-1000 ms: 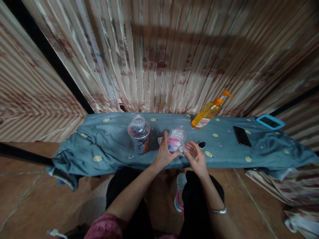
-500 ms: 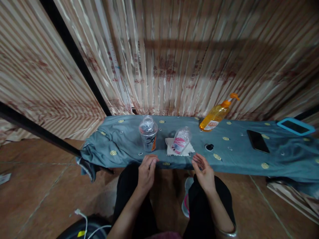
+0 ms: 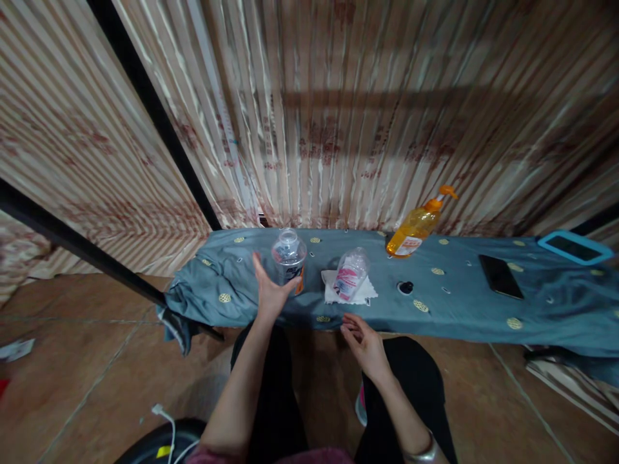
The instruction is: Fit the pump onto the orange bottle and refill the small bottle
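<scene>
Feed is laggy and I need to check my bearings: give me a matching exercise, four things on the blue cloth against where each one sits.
Things:
1. domed-lid cup
2. crumpled bottle
3. orange pump bottle
4. black phone

Places:
A. far edge of the cloth, by the curtain
B. lying flat, to the right, near the teal-framed tablet
C. on a white napkin
D. just beyond the open left hand

Pairs: 1-D, 2-C, 3-A, 4-B. The right hand hovers at the near edge, holding nothing.
</scene>
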Demonstrator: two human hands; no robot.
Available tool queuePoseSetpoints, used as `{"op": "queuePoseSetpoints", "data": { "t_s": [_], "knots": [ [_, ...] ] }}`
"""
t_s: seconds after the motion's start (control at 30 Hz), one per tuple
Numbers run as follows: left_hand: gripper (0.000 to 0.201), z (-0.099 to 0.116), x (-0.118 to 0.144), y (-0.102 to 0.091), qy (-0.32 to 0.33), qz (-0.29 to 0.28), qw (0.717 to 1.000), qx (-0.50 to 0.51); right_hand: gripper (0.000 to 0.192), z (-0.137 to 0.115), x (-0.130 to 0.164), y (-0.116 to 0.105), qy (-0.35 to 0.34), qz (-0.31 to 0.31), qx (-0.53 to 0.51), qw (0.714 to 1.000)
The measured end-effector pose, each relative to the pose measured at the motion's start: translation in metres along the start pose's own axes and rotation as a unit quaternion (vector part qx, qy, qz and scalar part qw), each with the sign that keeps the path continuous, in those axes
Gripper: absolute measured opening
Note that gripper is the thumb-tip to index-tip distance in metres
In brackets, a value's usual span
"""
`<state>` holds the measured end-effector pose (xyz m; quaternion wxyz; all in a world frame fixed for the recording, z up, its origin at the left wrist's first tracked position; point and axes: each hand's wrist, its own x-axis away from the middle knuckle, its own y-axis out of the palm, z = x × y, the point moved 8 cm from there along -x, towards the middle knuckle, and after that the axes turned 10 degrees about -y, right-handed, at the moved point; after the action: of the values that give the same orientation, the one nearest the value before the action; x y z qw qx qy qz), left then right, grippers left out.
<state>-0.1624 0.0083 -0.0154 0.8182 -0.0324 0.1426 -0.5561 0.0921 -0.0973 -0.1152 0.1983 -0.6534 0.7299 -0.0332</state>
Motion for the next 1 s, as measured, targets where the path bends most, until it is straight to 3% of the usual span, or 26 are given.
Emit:
{"op": "queuePoseSetpoints", "data": {
  "t_s": [0.1,0.23,0.53,0.73,0.87,1.0],
  "knots": [
    [0.129,-0.001,-0.01,0.021,-0.019,-0.015,1.0,0.008,0.034,-0.002,-0.001,0.009,0.0,-0.02,0.002,1.0],
    [0.125,-0.006,-0.015,0.032,-0.044,0.0,0.999,-0.001,0.031,-0.006,-0.001,0.017,0.004,-0.04,0.006,0.999],
    [0.1,-0.011,-0.013,0.025,-0.051,0.034,0.998,-0.021,0.027,-0.014,-0.004,0.033,0.021,-0.074,-0.015,0.997],
    [0.098,0.002,0.009,0.016,-0.02,-0.005,1.0,0.019,0.024,-0.009,-0.006,0.042,0.054,-0.069,-0.114,0.99],
    [0.096,0.017,0.042,0.011,-0.02,-0.061,0.996,0.058,0.035,-0.002,0.0,0.049,0.125,-0.045,-0.257,0.957],
    [0.101,0.031,0.078,0.015,-0.059,-0.153,0.979,0.119,0.065,-0.018,0.015,0.062,0.191,-0.064,-0.438,0.876]
  ]
}}
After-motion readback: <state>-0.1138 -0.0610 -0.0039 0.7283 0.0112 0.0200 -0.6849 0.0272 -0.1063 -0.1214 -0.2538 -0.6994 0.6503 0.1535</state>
